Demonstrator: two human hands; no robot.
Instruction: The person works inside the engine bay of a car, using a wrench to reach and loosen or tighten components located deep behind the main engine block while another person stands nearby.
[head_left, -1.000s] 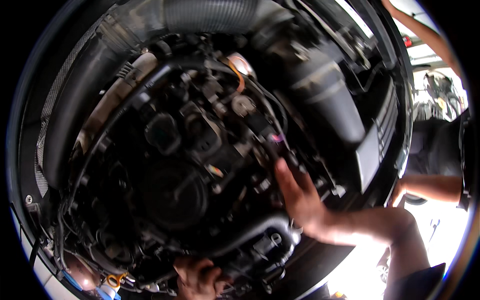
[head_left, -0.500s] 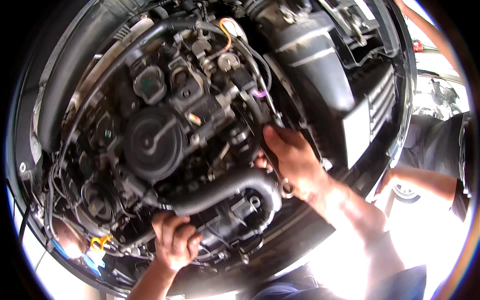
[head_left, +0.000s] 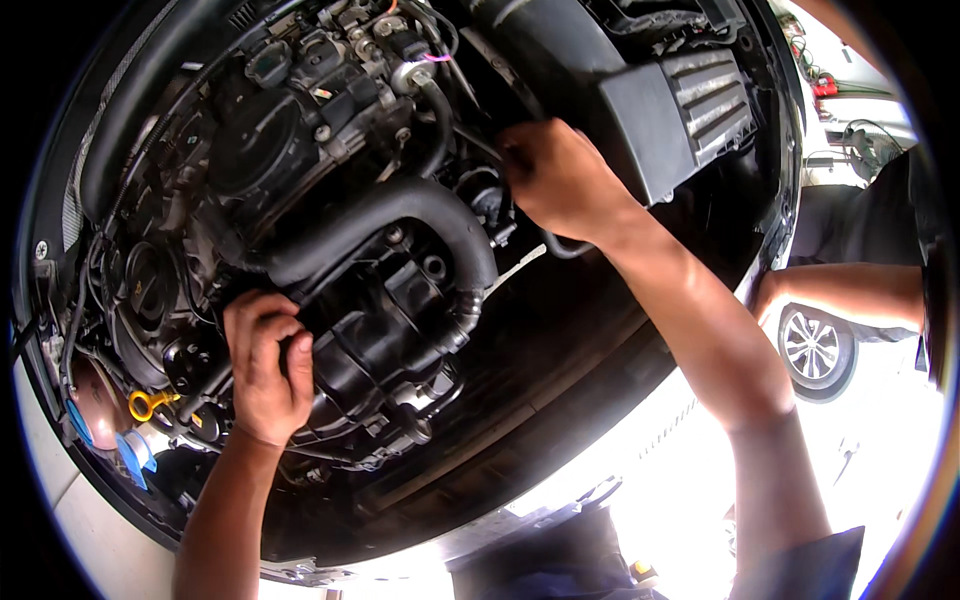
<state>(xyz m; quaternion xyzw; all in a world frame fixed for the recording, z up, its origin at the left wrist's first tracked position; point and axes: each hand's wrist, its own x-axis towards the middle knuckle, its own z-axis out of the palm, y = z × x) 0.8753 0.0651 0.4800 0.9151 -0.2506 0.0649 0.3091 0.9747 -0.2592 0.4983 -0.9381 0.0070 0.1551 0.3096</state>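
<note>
Clearly, the right hand's fingers (head_left: 522, 160) are bent inward and bunched close, with the back of the hand turned up; the fingertips are in shadow, so I cannot tell whether they pinch anything. The right hand (head_left: 565, 185) reaches down between the engine and the air filter box (head_left: 645, 125). A dark curved loop (head_left: 568, 250) shows just below it, its upper part covered by the hand; whether the 2 touch is unclear. A round black component (head_left: 480, 190) sits just beside the fingers, on their left.

The left hand's fingers are loosely bent, with the thumb held apart and a gap between; nothing shows in that gap. The left hand (head_left: 268, 375) is at the engine's front edge, its fingertips near the lower-left end of the thick curved hose (head_left: 405, 205). That hose arches up from there and bends down on the right, so it lies between the 2 hands, below and left of the right hand's fingers.

Farther out, a yellow dipstick handle (head_left: 150, 404) and a blue cap (head_left: 136, 456) are left of the left hand. Above the hose lies a round black cover (head_left: 252, 140). At the right, beyond the bay's edge, are another person's forearm (head_left: 855, 293) and a spoked wheel (head_left: 812, 345).
</note>
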